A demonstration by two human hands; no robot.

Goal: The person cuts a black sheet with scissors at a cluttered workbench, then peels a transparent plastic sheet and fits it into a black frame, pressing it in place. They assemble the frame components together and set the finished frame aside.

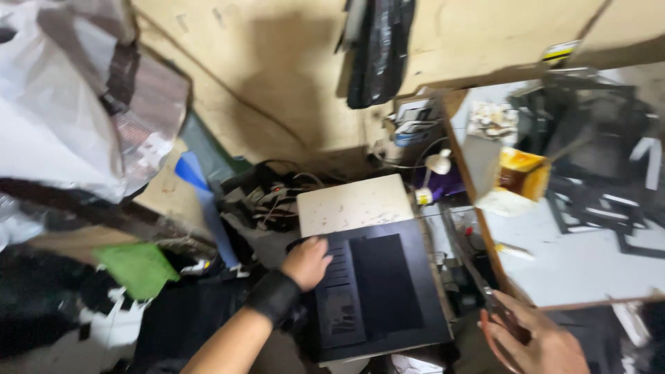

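Note:
My left hand (307, 262), with a black band on the wrist, rests palm down on the top left corner of a flat black panel (388, 291) that has vent slots on its left side. The panel lies on a white box-like case (353, 202) low down by the wall. My right hand (533, 338) is at the lower right, by the edge of a white worktable (575, 260), its fingers curled around a thin dark tool whose kind I cannot make out.
A tangle of cables (273, 194) lies left of the white case. White plastic bags (62, 118) hang at upper left, a green cloth (138, 266) below them. Black frames (596, 152) and a yellow box (521, 176) sit on the worktable. A black bag (377, 48) hangs on the wall.

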